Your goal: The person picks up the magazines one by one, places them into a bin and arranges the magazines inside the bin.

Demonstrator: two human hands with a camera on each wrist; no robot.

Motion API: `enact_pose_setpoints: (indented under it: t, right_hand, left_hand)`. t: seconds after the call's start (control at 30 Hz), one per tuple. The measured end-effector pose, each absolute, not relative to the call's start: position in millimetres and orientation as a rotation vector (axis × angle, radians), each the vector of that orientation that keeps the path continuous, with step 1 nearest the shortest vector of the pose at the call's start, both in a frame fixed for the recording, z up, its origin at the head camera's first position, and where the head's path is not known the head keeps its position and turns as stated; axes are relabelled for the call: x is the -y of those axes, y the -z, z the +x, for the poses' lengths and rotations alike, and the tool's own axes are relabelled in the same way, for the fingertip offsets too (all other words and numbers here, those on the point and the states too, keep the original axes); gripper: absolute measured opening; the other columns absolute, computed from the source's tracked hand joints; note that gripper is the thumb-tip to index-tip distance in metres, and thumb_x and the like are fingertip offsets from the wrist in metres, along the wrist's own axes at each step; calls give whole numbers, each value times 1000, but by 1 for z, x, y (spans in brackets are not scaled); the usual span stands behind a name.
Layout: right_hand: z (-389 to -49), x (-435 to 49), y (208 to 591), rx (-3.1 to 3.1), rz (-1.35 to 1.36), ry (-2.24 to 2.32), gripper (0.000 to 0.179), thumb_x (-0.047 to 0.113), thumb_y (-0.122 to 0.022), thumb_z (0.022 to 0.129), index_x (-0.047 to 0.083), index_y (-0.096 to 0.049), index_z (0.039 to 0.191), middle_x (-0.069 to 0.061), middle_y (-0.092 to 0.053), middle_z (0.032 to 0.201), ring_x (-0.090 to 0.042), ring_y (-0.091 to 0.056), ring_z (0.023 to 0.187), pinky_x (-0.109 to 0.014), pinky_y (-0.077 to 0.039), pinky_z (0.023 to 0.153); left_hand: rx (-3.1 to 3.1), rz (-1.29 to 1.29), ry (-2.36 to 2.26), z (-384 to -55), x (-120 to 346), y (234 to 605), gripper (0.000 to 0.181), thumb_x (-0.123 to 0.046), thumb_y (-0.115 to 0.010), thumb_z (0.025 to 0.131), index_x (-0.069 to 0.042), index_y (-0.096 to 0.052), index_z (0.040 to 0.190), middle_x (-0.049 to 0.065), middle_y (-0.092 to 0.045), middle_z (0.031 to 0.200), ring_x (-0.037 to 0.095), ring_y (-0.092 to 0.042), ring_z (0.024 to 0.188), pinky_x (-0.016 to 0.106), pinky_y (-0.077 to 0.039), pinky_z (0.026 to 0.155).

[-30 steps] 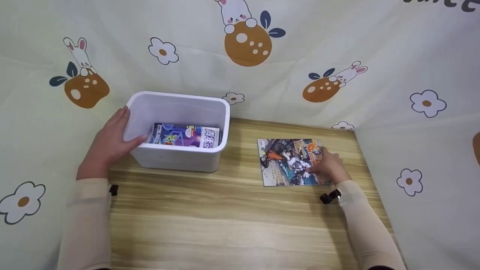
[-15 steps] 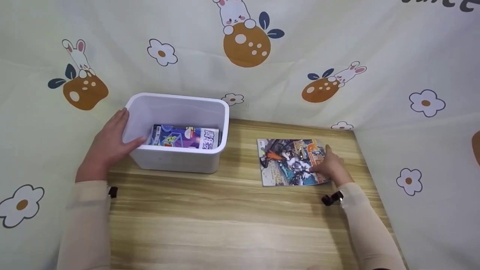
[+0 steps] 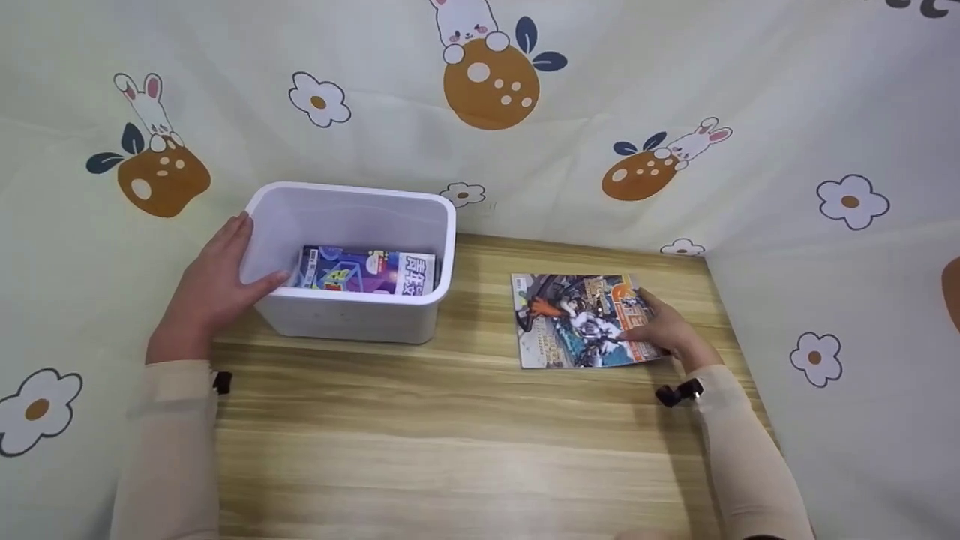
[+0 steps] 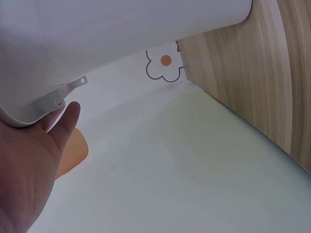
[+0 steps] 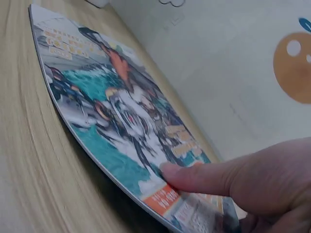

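Observation:
A magazine with a colourful illustrated cover lies on the right side of the table. My right hand holds its right edge, thumb on the cover and the other fingers at or under the edge. In the right wrist view, the magazine bends upward toward the right hand, that end raised off the table. At the left stands a white plastic bin, gripped at its left rim by my left hand. Inside lies a purple-blue magazine; whatever is beneath it is mostly hidden.
The wood-grain table runs up to a pale cloth backdrop printed with rabbits, oranges and flowers. This cloth also rises along the left and right sides. Bare tabletop separates the bin from the magazine on the right.
My right fingers have gone from lying over the magazine's right part to gripping its right edge, which is now lifted slightly. The left hand stays on the bin; the view shifts a little.

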State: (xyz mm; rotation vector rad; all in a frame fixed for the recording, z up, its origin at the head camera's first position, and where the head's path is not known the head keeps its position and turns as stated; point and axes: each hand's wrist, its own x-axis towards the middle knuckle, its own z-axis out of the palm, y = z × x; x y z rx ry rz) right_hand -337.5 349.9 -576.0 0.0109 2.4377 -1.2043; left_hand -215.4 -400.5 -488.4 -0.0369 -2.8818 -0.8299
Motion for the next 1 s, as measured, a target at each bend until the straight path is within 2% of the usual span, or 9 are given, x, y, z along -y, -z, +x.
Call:
enact_pose_setpoints:
  t: [0.07,0.17,0.3,0.43,0.53,0.63,0.7,0.87,1.0]
  right_hand:
    - [-339,-356,578,-2374,-34,1272,124,12,-94,88,14,-10,179,-40,-33,168,-43,-67,114,-38,-64,94]
    - [-341,-364,582,-2327,-98,1335,108,15,-90,94,13,-23,178,-32,-25,176,-41,-55,137,-21,-56,95]
    - [-345,-370,589,-2261,-67,1468,89,17,-87,98,14,-40,173,-27,-34,175,-36,-58,139,-19,-56,97]
    - [-345,-369,594,-2292,-45,1495,90,18,-89,97,15,-40,173,-26,-38,172,-21,-67,118,-19,-56,94]
    - [-343,-367,595,-2338,-84,1478,95,17,-90,95,15,-37,174,-24,-33,176,-25,-56,136,-14,-48,100]
    - [-340,-363,596,-2354,-126,1509,96,15,-89,95,16,-35,175,-24,-32,177,-38,-47,147,-15,-49,102]
    - [-337,-360,596,-2375,-146,1552,94,12,-88,96,15,-36,175,-21,-32,178,-30,-46,149,-12,-46,104]
    - [-331,-353,593,-2202,-19,1876,91,0,-82,98,20,-37,174,-17,-65,145,-12,-71,107,-21,-62,87]
    - [-324,-341,586,-2016,33,2109,91,-7,-77,99,23,-37,175,-5,-71,123,-14,-75,94,-26,-66,79]
  left_hand:
    - [2878,-36,826,-215,401,489,117,-73,-68,97,-14,-9,179,15,-9,186,43,-8,170,78,-15,128]
    - [2878,-37,828,-216,401,489,117,-72,-69,97,-14,-9,179,15,-8,186,43,-7,170,78,-15,128]
    - [2875,-28,830,-217,402,489,117,-71,-69,97,-15,-9,180,13,-8,186,42,-7,170,77,-14,128]
    - [2877,-18,833,-217,402,488,117,-71,-70,97,-18,-8,180,12,-7,186,43,-7,170,78,-15,127]
    - [2879,-17,827,-217,402,487,117,-71,-70,97,-17,-8,180,13,-8,186,43,-7,170,79,-16,127]
    - [2884,-18,814,-217,402,488,116,-71,-69,97,-14,-10,179,14,-9,186,42,-7,170,78,-16,128]
    - [2885,-21,811,-216,402,488,116,-72,-68,97,-13,-10,179,15,-9,186,42,-7,170,77,-16,128]
    - [2886,-29,822,-216,401,489,116,-72,-68,97,-14,-10,179,14,-8,186,42,-7,171,78,-16,128]
    - [2881,-26,826,-213,402,490,115,-73,-68,98,-16,-9,180,12,-8,186,42,-7,171,78,-16,127]
